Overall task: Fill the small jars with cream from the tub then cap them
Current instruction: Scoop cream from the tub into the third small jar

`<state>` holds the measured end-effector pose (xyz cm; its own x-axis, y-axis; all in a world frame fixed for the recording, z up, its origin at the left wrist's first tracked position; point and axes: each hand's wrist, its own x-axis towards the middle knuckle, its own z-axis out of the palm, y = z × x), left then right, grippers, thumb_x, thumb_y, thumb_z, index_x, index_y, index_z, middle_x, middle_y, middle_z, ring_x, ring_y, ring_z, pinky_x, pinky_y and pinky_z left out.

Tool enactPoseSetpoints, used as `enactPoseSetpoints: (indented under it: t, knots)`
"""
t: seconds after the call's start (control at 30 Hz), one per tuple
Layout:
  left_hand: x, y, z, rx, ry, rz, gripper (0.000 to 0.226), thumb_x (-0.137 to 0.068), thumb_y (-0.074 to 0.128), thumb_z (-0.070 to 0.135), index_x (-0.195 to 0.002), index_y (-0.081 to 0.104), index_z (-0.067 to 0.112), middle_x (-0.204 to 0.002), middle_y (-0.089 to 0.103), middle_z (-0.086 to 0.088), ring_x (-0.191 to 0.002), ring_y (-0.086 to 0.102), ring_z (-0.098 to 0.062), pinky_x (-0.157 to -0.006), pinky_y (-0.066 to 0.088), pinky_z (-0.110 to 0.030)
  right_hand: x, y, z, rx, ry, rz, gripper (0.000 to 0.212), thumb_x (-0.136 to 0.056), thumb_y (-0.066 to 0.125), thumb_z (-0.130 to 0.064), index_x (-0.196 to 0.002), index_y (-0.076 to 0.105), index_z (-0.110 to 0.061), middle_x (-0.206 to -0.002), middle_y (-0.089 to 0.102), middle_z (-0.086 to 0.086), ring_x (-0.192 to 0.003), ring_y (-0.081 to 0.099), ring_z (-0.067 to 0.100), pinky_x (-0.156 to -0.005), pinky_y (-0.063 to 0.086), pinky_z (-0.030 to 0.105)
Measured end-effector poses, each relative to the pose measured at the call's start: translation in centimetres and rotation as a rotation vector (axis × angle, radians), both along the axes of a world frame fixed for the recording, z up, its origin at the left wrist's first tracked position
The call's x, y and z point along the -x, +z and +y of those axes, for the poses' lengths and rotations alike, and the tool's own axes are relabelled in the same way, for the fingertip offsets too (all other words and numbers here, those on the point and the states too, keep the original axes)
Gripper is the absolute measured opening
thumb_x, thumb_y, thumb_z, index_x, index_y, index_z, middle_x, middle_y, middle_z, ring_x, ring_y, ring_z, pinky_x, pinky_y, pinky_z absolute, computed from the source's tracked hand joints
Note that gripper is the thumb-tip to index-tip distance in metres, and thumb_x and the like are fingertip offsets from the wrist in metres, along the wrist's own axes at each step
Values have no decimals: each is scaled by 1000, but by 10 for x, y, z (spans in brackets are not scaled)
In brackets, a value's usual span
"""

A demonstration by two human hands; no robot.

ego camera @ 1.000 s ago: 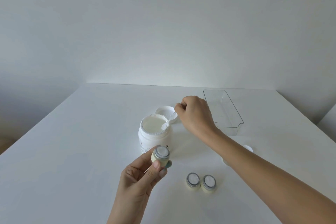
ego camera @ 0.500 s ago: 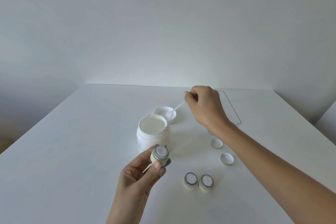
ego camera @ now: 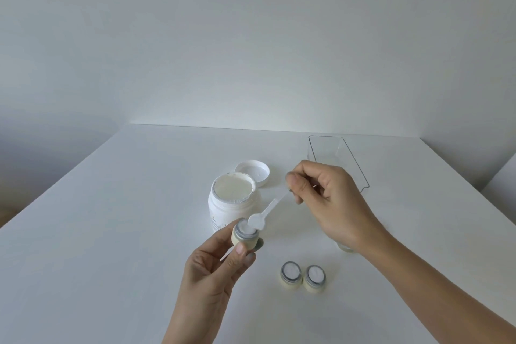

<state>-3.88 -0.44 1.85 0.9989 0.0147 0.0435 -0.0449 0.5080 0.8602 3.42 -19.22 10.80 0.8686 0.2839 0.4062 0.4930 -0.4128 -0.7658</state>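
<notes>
1. Filling is the step in hand: the right hand (ego camera: pixel 332 204) pinches the handle of a small white spatula (ego camera: pixel 265 211) between thumb and fingers, its blade tipped down at the mouth of the small jar (ego camera: pixel 245 234).
2. The left hand (ego camera: pixel 217 262) grips that jar by its sides, thumb and fingers curled round it, raised off the desk (ego camera: pixel 111 232) just in front of the tub (ego camera: pixel 233 204).
3. The tub stands open, cream level near its rim; its lid (ego camera: pixel 252 172) lies just behind it.
4. Two more small jars (ego camera: pixel 303 276) sit touching side by side on the desk, uncapped, with white showing inside, so likely filled already.
5. A clear tray (ego camera: pixel 339 159) lies behind the right hand; a pale round object, perhaps a cap, peeks out under the right wrist.
6. Next calls for wiping the cream off the blade into the jar against its rim, keeping the jar level, then reaching for caps.
</notes>
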Motion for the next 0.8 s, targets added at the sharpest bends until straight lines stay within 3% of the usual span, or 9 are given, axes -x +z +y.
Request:
enactPoseSetpoints:
  t: [0.1,0.37,0.47,0.57,0.7,0.8]
  knots:
    - [1,2,-1,-17,1,-1,70,-48,97,34,-110,74,10,-111,74,-15,-97,73,-29,-75,58,-24,3,3,4,31,12,-10,27,-95,55,-25,-69,56,-21,-57,53,-8,-49,41,3,-49,31,10]
    - [2,0,0,-20,15,-20,41,-69,74,1,-109,75,10,-111,74,-15,-95,74,-30,-76,58,-25,9,1,12,86,-13,-14,27,-94,56,-26,-69,56,-16,-55,53,-4,-48,41,5,-49,32,11]
    - [2,-1,-1,-37,23,-27,43,-68,70,-1,-109,75,12,-114,74,-13,-96,73,-30,-78,58,-25,8,0,13,97,-47,-27,31,-95,54,-30,-70,54,-11,-60,54,12,-54,41,22,-50,34,25]
    - [1,-2,-2,-43,35,-34,45,-67,71,-1,-109,75,13,-115,74,-13,-99,72,-32,-82,58,-27,7,0,12,107,-93,-39,33,-95,53,-31,-69,53,-12,-64,53,19,-59,43,28,-54,37,35]
    - [1,-2,0,-49,51,-24,44,-66,72,-1,-107,76,14,-113,74,-13,-100,71,-33,-83,58,-27,6,-2,9,139,-146,-33,36,-95,53,-30,-66,49,-8,-63,52,20,-56,40,28,-53,36,34]
    - [0,-3,1,-44,54,-19,47,-62,80,3,-108,75,13,-112,75,-13,-100,72,-31,-80,58,-26,3,-2,4,136,-192,-25,38,-95,52,-29,-65,47,-6,-62,50,20,-49,29,13,-49,30,27]
